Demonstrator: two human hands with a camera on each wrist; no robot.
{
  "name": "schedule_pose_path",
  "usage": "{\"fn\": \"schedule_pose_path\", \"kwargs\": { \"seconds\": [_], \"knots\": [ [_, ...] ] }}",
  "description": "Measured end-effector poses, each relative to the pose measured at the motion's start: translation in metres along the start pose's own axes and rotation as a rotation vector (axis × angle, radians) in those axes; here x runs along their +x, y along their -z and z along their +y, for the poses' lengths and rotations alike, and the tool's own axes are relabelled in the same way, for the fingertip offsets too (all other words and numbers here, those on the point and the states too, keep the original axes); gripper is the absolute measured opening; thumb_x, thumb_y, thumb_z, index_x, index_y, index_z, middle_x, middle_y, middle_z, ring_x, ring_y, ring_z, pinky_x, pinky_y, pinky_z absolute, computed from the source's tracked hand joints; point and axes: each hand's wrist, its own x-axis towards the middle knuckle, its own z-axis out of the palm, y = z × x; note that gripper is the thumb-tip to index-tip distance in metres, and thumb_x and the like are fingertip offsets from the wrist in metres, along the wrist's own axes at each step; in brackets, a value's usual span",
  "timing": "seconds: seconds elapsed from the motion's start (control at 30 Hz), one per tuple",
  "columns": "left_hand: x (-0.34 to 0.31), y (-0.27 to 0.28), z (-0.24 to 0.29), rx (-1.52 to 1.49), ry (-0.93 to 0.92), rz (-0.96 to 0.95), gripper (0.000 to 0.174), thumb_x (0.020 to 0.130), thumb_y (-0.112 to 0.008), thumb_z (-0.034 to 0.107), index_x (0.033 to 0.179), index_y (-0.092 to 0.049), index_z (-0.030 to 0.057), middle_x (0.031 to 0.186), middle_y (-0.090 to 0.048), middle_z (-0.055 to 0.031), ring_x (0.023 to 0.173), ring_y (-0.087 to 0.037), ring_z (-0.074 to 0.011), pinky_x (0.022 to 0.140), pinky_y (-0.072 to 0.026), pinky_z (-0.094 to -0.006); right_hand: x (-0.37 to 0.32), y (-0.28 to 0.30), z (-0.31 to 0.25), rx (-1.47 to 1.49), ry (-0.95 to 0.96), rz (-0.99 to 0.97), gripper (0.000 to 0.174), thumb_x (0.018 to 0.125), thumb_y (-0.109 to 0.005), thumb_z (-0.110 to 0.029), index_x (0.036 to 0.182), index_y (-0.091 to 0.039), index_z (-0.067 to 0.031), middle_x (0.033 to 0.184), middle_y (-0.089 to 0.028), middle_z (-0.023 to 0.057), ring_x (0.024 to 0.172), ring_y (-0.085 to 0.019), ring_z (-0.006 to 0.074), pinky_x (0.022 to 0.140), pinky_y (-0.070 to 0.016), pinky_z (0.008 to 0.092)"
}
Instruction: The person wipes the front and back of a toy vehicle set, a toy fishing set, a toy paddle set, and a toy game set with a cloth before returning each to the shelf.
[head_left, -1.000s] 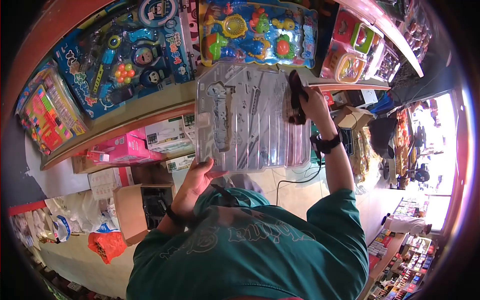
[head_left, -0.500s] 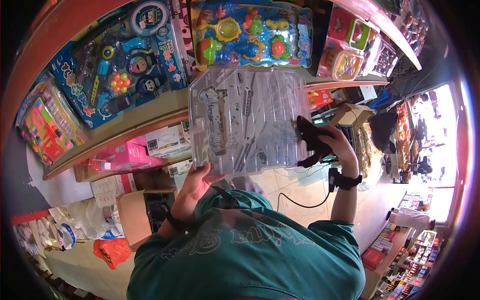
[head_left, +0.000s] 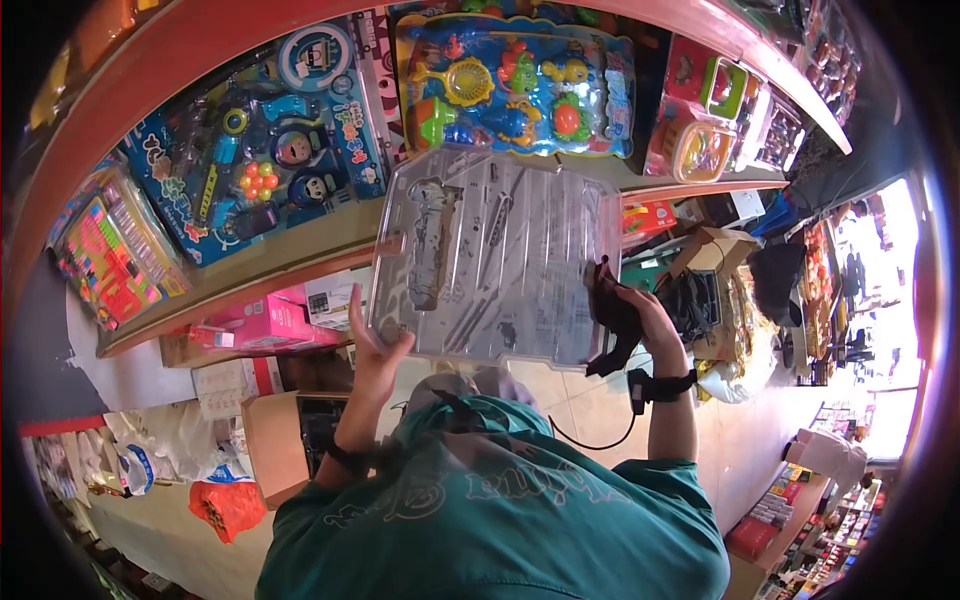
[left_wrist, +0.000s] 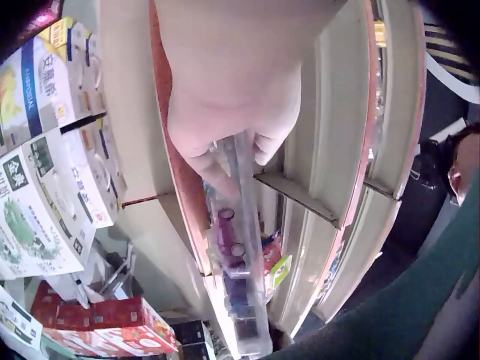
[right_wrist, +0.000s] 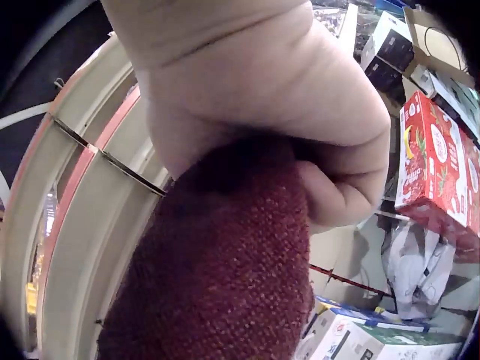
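Note:
A clear plastic blister package [head_left: 500, 265] with ridged, moulded walls is held up in front of the body in the head view. My left hand [head_left: 378, 362] grips its near left corner. In the left wrist view, the fingers straddle the package's narrow edge [left_wrist: 253, 300], and a purple toy part [left_wrist: 229, 236] shows through the plastic. A dark maroon cloth [right_wrist: 225, 255] is bunched in my right hand [head_left: 652, 328], with fingers curled round it. That cloth lies against the package's lower right edge in the head view.
Behind the package, a shelf holds a blue beach-toy set [head_left: 515, 90], a blue carded toy set [head_left: 270, 150] and boxed toys [head_left: 700, 145]. Pink boxes [head_left: 265, 322] sit on the shelf below. An open carton [head_left: 275, 450] and an orange-red bag [head_left: 228, 510] stand at lower left.
The cloth in my right hand has moved down the package's right side to its lower right edge. The package sits slightly lower, and my left hand has shifted its hold at the left corner.

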Motion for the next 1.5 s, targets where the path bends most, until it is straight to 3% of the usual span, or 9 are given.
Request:
{"fn": "schedule_pose_path", "kwargs": {
  "seconds": [0.13,0.27,0.3,0.5,0.73,1.07,1.23,1.4,1.5],
  "knots": [
    [0.002,0.006,0.014,0.2,-0.227,-0.19,0.125,0.063,-0.087,0.012,0.151,0.001,0.0116,0.146,-0.03,-0.0134,0.136,-0.031,-0.0253,0.11,-0.0301,-0.0386,0.005,0.001,-0.001,0.133,-0.003,-0.074,0.029,0.092,-0.057,-0.017,0.112,-0.063,0.0029,0.103,-0.066,0.0052,0.095,-0.062,0.0133,0.086,-0.048,0.0273],
    [0.012,0.031,0.031,1.11,-0.468,-0.228,0.105,0.058,-0.083,0.002,0.146,-0.025,0.0041,0.15,-0.028,-0.0188,0.137,-0.032,-0.0331,0.111,-0.0299,-0.0417,0.009,0.01,-0.003,0.208,-0.057,-0.124,0.03,0.092,-0.056,-0.019,0.113,-0.062,0.0016,0.107,-0.066,0.0049,0.097,-0.062,0.0143,0.09,-0.047,0.028],
    [0.014,0.035,0.028,1.09,-0.477,-0.195,0.088,0.059,-0.079,-0.001,0.138,-0.04,0.0019,0.145,-0.035,-0.0203,0.137,-0.033,-0.037,0.111,-0.0304,-0.0418,0.002,0.002,-0.012,0.197,-0.084,-0.124,0.031,0.092,-0.057,-0.02,0.114,-0.062,0.0009,0.107,-0.066,0.0056,0.097,-0.062,0.0158,0.09,-0.0474,0.0293],
    [0.029,0.021,0.027,0.879,-0.695,-0.118,0.07,0.066,-0.076,-0.003,0.129,-0.045,0.0023,0.137,-0.047,-0.0186,0.136,-0.035,-0.0374,0.109,-0.0343,-0.0443,0.006,0.009,-0.021,0.203,-0.105,-0.188,0.031,0.092,-0.055,-0.019,0.116,-0.061,0.0008,0.109,-0.065,0.0072,0.1,-0.061,0.0176,0.092,-0.0466,0.0315],
    [0.033,-0.045,0.044,0.555,-0.837,0.007,0.075,0.071,-0.08,0.002,0.13,-0.034,0.0043,0.132,-0.047,-0.0204,0.134,-0.037,-0.0375,0.109,-0.0358,-0.0482,-0.017,0.022,-0.056,0.159,0.115,-0.264,0.038,0.095,-0.05,-0.02,0.124,-0.056,0.0043,0.121,-0.062,0.0107,0.108,-0.06,0.0198,0.098,-0.0431,0.0318],
    [0.028,-0.101,0.066,0.724,-0.94,0.072,0.066,0.081,-0.068,0.004,0.136,-0.031,0.0024,0.132,-0.048,-0.0226,0.13,-0.043,-0.0319,0.107,-0.0361,-0.0449,0.026,0.093,-0.066,0.345,0.293,-0.279,0.049,0.096,-0.047,-0.028,0.129,-0.049,0.0071,0.132,-0.054,0.0142,0.124,-0.049,0.0214,0.109,-0.0313,0.0325],
    [0.027,-0.132,0.065,0.653,-0.788,0.234,0.054,0.081,-0.063,0.0,0.13,-0.04,0.0003,0.13,-0.051,-0.0192,0.124,-0.049,-0.0252,0.104,-0.0391,-0.0376,0.042,0.082,-0.097,0.408,0.245,-0.246,0.043,0.096,-0.048,-0.031,0.129,-0.052,-0.0032,0.127,-0.057,0.0104,0.119,-0.052,0.0232,0.102,-0.0411,0.0398],
    [0.08,-0.149,0.091,0.59,-0.762,0.308,0.035,0.09,-0.062,0.008,0.121,-0.047,-0.0005,0.116,-0.058,-0.0088,0.105,-0.057,-0.0127,0.088,-0.0445,-0.0251,0.06,0.06,-0.147,0.341,0.197,-0.287,0.029,0.095,-0.051,-0.035,0.112,-0.06,-0.0125,0.088,-0.062,0.0031,0.078,-0.062,0.0194,0.069,-0.0524,0.0354],
    [0.126,-0.149,0.111,0.507,-0.653,0.341,0.033,0.09,-0.067,0.02,0.113,-0.052,0.0009,0.096,-0.058,-0.0011,0.084,-0.052,-0.0064,0.073,-0.0411,-0.0205,0.107,0.058,-0.167,0.423,0.188,-0.37,0.041,0.097,-0.04,-0.047,0.097,-0.057,-0.0088,0.077,-0.06,0.0104,0.063,-0.059,0.027,0.057,-0.0518,0.0392]
  ]
}}
